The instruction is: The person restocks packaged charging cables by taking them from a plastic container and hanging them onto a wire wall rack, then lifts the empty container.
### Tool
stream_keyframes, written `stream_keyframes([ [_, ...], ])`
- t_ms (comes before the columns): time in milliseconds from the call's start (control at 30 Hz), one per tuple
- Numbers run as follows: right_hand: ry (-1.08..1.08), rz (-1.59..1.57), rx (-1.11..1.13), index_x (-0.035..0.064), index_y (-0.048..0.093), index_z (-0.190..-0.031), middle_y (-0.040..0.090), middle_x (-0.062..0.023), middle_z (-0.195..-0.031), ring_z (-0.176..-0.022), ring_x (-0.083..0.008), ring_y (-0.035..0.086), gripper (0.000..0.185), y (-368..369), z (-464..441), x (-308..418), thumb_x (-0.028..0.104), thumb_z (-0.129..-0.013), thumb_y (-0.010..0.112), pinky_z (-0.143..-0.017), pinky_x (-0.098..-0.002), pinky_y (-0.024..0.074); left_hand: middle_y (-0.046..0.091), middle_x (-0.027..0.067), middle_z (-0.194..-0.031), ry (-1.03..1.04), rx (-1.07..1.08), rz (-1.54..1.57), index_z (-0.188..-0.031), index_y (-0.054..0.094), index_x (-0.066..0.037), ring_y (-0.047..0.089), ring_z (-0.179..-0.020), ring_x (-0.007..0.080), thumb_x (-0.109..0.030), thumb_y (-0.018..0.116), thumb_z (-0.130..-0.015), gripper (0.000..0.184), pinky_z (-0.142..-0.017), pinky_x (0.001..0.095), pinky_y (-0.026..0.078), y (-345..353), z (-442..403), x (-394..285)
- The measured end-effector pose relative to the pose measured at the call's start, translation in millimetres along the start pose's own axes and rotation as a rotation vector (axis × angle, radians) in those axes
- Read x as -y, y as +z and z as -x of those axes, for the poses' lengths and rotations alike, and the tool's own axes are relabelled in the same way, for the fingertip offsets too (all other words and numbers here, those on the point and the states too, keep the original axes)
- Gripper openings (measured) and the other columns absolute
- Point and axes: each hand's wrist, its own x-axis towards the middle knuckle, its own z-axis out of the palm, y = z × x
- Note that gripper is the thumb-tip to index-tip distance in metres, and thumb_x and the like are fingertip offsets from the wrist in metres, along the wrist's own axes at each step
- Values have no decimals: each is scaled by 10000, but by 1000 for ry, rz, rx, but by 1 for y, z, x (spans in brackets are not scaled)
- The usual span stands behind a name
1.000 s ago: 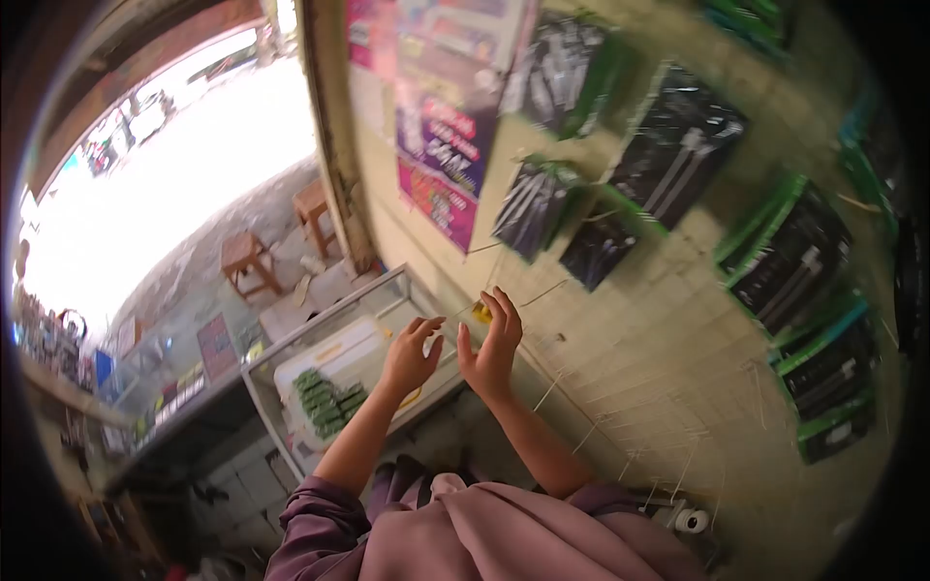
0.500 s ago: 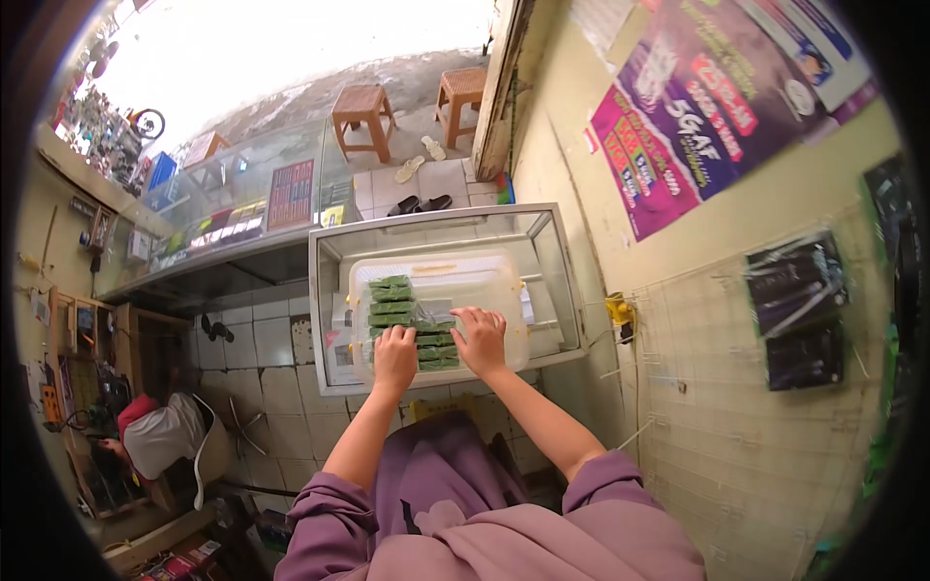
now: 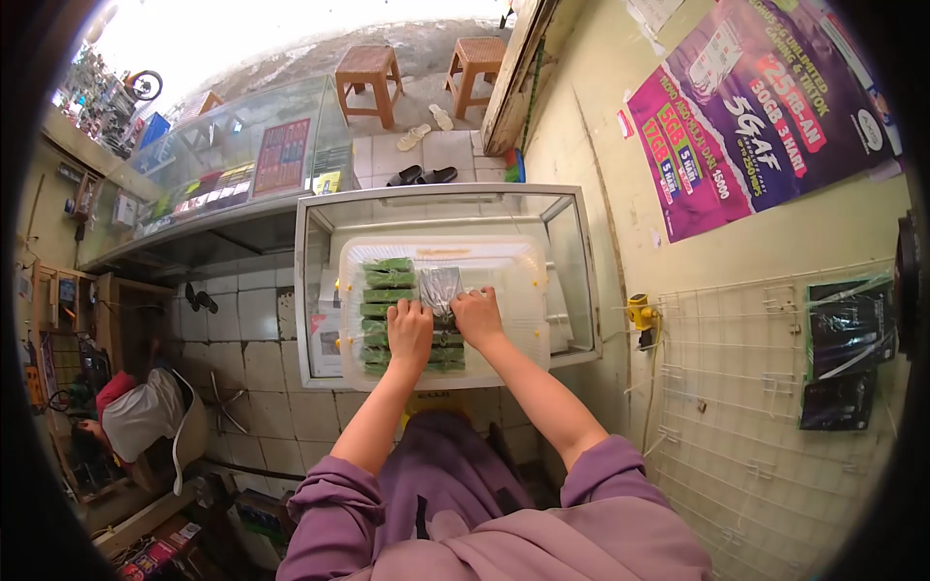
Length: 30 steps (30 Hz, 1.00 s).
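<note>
A translucent plastic tray (image 3: pixel 513 269) holds green plastic-wrapped packets (image 3: pixel 387 279) stacked in a column on its left, with more of them near its front edge. Between my hands, at the tray's middle, stands a shiny grey plastic-wrapped packet (image 3: pixel 440 284). My left hand (image 3: pixel 410 327) has its fingers curled at the packet's left side. Against its right side, the thumb and fingers of my right hand (image 3: pixel 477 315) are closed on the packet's edge. My hands cover its lower part and some of the green packets.
Under the tray is a glass display case (image 3: pixel 572 290) with a metal frame. A longer glass counter (image 3: pixel 223 174) runs to the left. A seated person (image 3: pixel 145 421) is at the lower left. Two stools (image 3: pixel 368 77) stand beyond, and a wire rack (image 3: pixel 736 465) is on the right wall.
The grey plastic-wrapped packet now shows larger and more upright between my hands. My right hand has closed in on its edge. The view has shifted slightly.
</note>
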Motion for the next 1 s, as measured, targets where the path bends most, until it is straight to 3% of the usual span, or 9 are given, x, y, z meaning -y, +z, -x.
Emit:
stream_keyframes([
  [167,-74,-36,-74,117,679,-857,688,-66,-855,-800,-225,692,115,-4,-2,7,95,-850,567,-813,-420,479,625,48,-865,-18,-12,-24,-759,658,-111,558,-934,249,-71,636,-753,47,-832,390,404,-3,-1,0],
  [267,31,-220,-226,78,631,-870,671,-101,-805,-793,-280,685,63,-7,-1,8,94,-871,569,-749,-422,506,622,71,-1004,-70,117,-5,-977,679,-95,554,-1018,261,-91,668,-766,211,-863,397,405,-11,-6,-5],
  [333,93,-377,-287,56,603,-856,665,-108,-807,-792,-300,677,51,-28,2,10,101,-878,591,-728,-425,515,536,151,-1220,-227,-5,261,-1327,506,-42,538,-1102,314,-81,734,-746,626,-883,432,430,-31,-7,-14],
  [433,246,-659,-321,27,566,-840,663,-127,-849,-769,-326,665,107,-62,12,12,103,-881,629,-693,-437,526,380,227,-1375,-320,-169,683,-1504,216,-11,499,-1183,384,-53,724,-755,906,-930,485,441,-56,-5,-31],
  [600,418,-931,-476,14,546,-830,666,-162,-944,-705,-328,651,133,-130,37,16,86,-872,650,-617,-420,525,294,294,-1485,-15,-8,838,-1518,128,43,394,-1345,449,-79,716,-759,968,-1049,481,422,-100,11,-60],
  [700,486,-959,-610,8,537,-828,646,-165,-911,-698,-325,652,133,-203,63,24,76,-871,643,-579,-385,522,338,281,-1461,0,-59,899,-1516,134,44,389,-1338,463,-110,731,-764,972,-1053,488,412,-160,13,-84],
  [833,394,-728,-786,21,536,-830,615,-140,-948,-745,-302,662,140,-298,112,40,99,-875,642,-589,-376,530,552,267,-1211,-64,-237,942,-1369,381,30,587,-1045,463,-93,715,-790,679,-815,498,510,-201,2,-104],
  [933,231,-570,-814,50,604,-962,592,-131,-1150,-1053,-319,601,160,-353,159,40,158,-870,678,-948,-481,444,633,238,-973,145,-378,1105,-1189,509,32,636,-854,445,-42,670,-832,399,-710,465,510,-257,-5,-122],
  [1000,294,-451,-992,51,595,-1048,585,-147,-1182,-1102,-331,576,233,-386,191,38,166,-867,686,-995,-494,399,658,190,-822,279,-356,1291,-1090,542,26,658,-754,390,-51,651,-882,247,-676,414,497,-291,-3,-137],
])
